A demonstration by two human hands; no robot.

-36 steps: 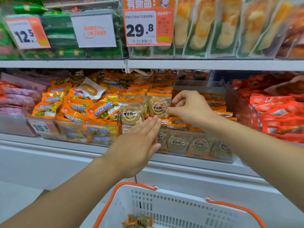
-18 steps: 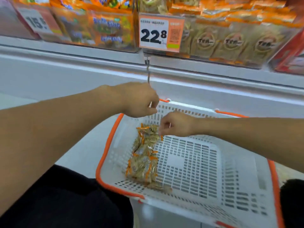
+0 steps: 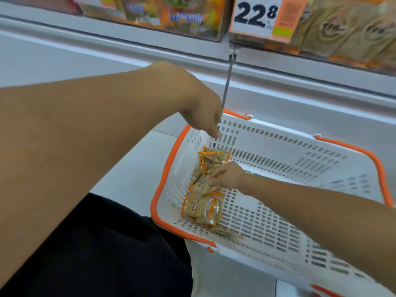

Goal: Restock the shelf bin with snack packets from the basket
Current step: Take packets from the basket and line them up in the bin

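A white plastic basket (image 3: pixel 300 213) with an orange rim stands below the shelf. Several clear snack packets (image 3: pixel 201 209) with orange edges lie in a pile along its left side. My right hand (image 3: pixel 227 175) is down inside the basket, its fingers stretched out and touching the top of the pile. My left hand (image 3: pixel 201 112) hangs over the basket's far left corner with fingers pointing down and nothing in it. The shelf bin (image 3: pixel 342 33) holding the same round-labelled packets is at the top right, blurred.
A price tag (image 3: pixel 259 16) reading 22.8 hangs on the bin's front. Another bin of orange packets (image 3: pixel 171 16) sits to its left. The white shelf ledge (image 3: pixel 300 67) runs above the basket. My dark-clothed leg (image 3: pixel 107 254) is at the lower left.
Both hands left the shelf bin and dropped to the basket as the view tilted down. My right hand has since gone deeper and spread its fingers onto the packet pile.
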